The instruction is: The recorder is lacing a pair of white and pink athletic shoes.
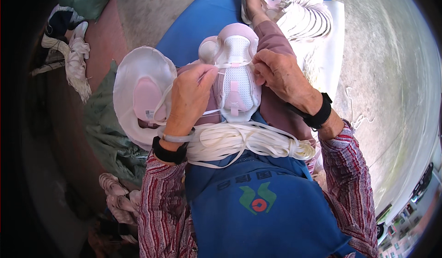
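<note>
A pink and white shoe upper lies across my lap, its mesh tongue upward. A thin white shoelace crosses it between my hands. At the left edge of the upper, my left hand is closed, thumb and forefinger pinching one part of the lace. My right hand is closed at the opposite edge, fingers curled where the lace runs in; its fingertips are partly hidden. Just below the upper, a thick bundle of white laces rests on my blue apron.
Left of my lap sits another white upper with a pink sole inside. Nested white uppers are stacked at the far right beside my foot. More shoe pieces lie far left, near green cloth. Loose laces trail on the floor.
</note>
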The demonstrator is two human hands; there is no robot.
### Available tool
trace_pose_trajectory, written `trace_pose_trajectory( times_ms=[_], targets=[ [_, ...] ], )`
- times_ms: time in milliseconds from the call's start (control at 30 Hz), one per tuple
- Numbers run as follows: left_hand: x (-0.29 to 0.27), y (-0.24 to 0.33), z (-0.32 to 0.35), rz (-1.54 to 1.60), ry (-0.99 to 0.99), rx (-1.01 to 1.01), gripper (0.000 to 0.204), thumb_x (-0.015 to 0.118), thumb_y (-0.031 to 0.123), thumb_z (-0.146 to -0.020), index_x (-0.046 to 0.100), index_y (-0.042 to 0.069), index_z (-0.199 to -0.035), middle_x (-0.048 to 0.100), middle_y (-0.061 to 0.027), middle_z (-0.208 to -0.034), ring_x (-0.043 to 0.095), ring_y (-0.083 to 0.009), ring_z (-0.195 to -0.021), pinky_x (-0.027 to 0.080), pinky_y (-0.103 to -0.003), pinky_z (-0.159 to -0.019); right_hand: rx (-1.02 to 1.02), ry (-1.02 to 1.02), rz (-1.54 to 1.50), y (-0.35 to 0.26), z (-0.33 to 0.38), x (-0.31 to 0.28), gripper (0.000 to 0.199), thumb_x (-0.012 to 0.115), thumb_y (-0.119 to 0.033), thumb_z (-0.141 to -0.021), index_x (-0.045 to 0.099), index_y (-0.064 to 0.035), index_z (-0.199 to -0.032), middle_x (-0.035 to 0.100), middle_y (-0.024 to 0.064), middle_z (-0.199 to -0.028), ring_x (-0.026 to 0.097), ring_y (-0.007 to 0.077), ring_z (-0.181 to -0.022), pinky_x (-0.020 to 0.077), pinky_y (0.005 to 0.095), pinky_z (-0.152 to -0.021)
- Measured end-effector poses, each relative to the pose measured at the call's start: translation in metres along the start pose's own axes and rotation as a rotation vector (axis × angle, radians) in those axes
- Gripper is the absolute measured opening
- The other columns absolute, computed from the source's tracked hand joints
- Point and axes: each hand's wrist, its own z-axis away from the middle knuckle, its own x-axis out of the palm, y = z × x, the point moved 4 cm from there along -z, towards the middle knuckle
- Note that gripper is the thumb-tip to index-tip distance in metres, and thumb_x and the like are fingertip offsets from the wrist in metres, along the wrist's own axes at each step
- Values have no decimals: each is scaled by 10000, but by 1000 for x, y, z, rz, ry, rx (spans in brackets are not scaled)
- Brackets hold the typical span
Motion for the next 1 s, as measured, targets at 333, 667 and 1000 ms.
trace_pose_trajectory(
  times_ms=[333, 667, 1000],
  targets=[
    [5, 3, -9, -25, 108, 81, 217, 625, 190, -900, 689, 1, -985, 689, -188, -890, 660, -345, -811, 502, -393, -752, -167, 100, 85, -6, -1, -2, 106, 617, -65, -856, 652, 34, -862, 633, 203, -794, 626, 362, -766, 494, 427, -720],
    [3, 0, -13, -25, 43, 48, 214, 642, 168, -907, 698, -12, -1008, 700, -147, -963, 661, -244, -848, 500, -317, -765, -236, 120, 214, -11, -2, 0, 92, 604, -50, -847, 624, 31, -808, 624, 204, -802, 632, 373, -781, 500, 432, -706],
    [3, 12, -24, -180, -21, 175, 174, 663, 142, -850, 682, -18, -915, 684, -199, -890, 664, -335, -809, 509, -389, -738, -88, -23, 129, -10, -17, 1, 104, 614, -67, -847, 635, 33, -829, 627, 185, -720, 640, 349, -700, 503, 409, -647]
  ],
)
